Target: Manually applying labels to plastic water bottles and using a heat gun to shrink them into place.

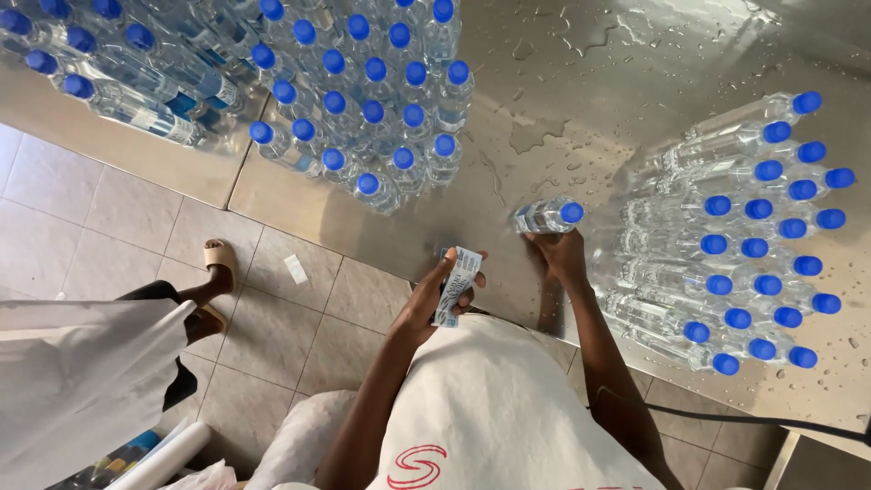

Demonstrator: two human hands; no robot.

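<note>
On the wet steel table, the right hand is closing around a clear, blue-capped bottle just left of the upright bottle cluster; the left hand is pinching a paper label beside that bottle.

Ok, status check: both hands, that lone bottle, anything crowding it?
Left hand holds a label strip. Right hand rests at the lone blue-capped bottle on the wet steel table. Bottle clusters stand on either side, apart from it.
</note>
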